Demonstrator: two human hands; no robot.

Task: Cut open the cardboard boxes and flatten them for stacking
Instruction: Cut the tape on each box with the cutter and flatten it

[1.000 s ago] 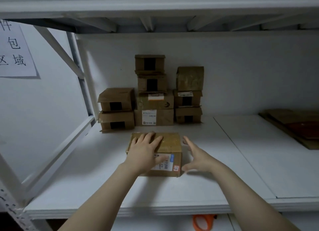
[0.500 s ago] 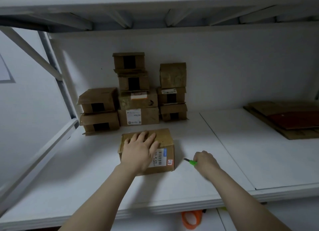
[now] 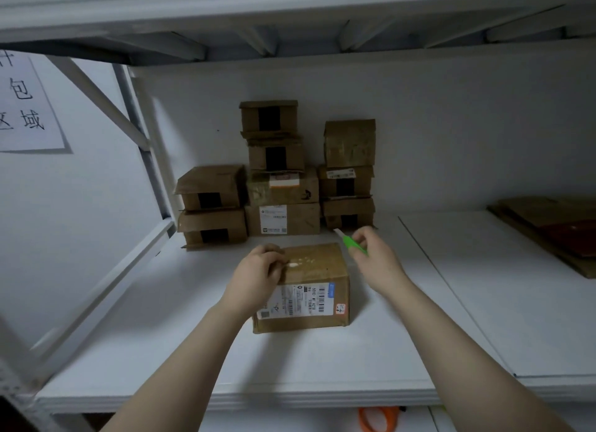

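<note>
Our left hand (image 3: 258, 278) curls over the top left edge of the box (image 3: 317, 270) at mid-shelf (image 3: 161, 351). Our right hand (image 3: 379, 260) pinches the green cutter (image 3: 351, 244) by its far right corner.

The box (image 3: 314, 264) is matt brown cardboard, its top glossy with clear tape, its label (image 3: 301, 299) smooth printed paper. The knife (image 3: 353, 246) has a shiny green plastic handle. The shelf (image 3: 161, 318) is smooth matt white board; the stacked boxes (image 3: 280, 220) are creased, rough cardboard.
</note>
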